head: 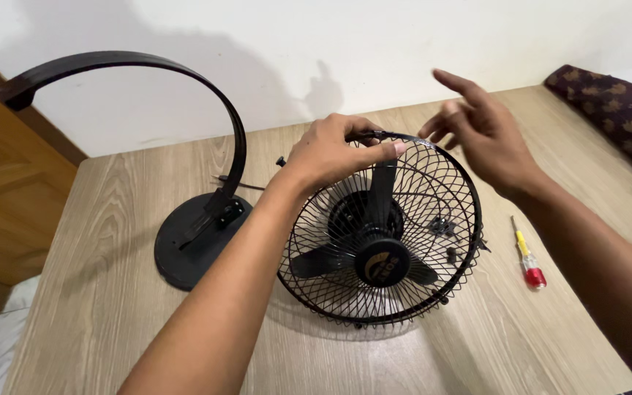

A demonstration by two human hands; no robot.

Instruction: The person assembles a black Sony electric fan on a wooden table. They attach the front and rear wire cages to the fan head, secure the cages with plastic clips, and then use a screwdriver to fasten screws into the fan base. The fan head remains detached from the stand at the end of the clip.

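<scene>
Fan (382, 241): black, with a round wire cage open at the front, three blades and a round hub cap. Lies face up on the wooden table (111, 292), near the middle, slightly right of centre.

Left hand (330, 150): reaches in from the near left, fingers closed on the far rim of the cage, thumb and fingertips pinching the wire at the top edge.

Right hand (480, 132): hovers above the far right rim of the cage, fingers spread and loosely curled, holding nothing that can be made out; index finger points left.

Stand (199, 234): black, with a round flat base and a curved arm arching up and to the far left. Sits on the table just left of the fan, behind the left forearm.

Screwdriver (527, 256): small, with a yellow and red handle. Lies on the table right of the fan, apart from it.

Small black parts (444, 227): rest inside the cage on its right side; too small to tell their kind.

Cushion (616, 110): dark, patterned, at the far right corner.
</scene>
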